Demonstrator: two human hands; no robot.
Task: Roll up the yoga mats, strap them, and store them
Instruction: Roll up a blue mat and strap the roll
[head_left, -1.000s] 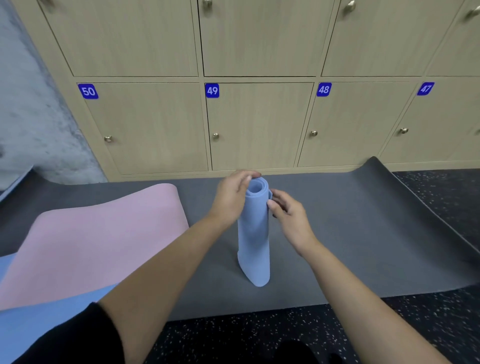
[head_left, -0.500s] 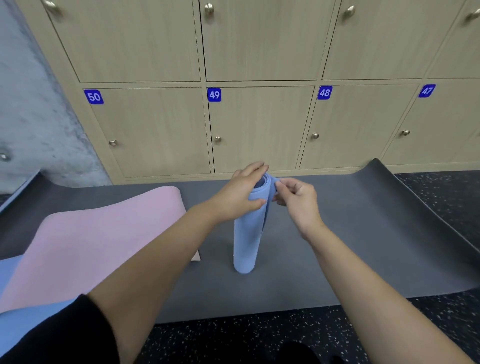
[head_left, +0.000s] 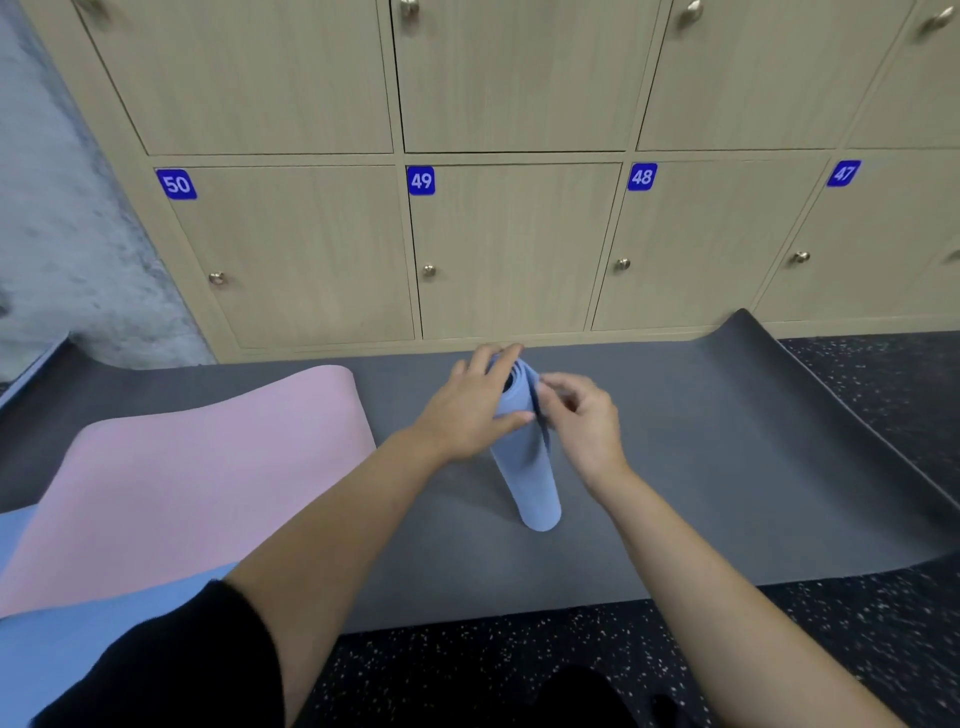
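A rolled blue yoga mat (head_left: 530, 478) stands on end on a flat grey mat (head_left: 701, 467), its top leaning away from me. My left hand (head_left: 467, 410) wraps round the roll's upper part, thumb across the front. My right hand (head_left: 587, 421) pinches the roll's outer edge near the top from the right side. A pink mat (head_left: 182, 467) lies unrolled at the left, partly over another blue mat (head_left: 67, 649) at the lower left.
Wooden lockers (head_left: 519, 249) numbered 50 to 47 line the wall just behind the grey mat. A concrete wall (head_left: 57, 234) stands at the left. Dark speckled floor (head_left: 857, 634) runs along the front and right. The grey mat's right end curls up.
The roll's bottom end has swung to the right, so it leans the other way. Both hands stay at its top; the right hand's fingers have closed on the outer edge.
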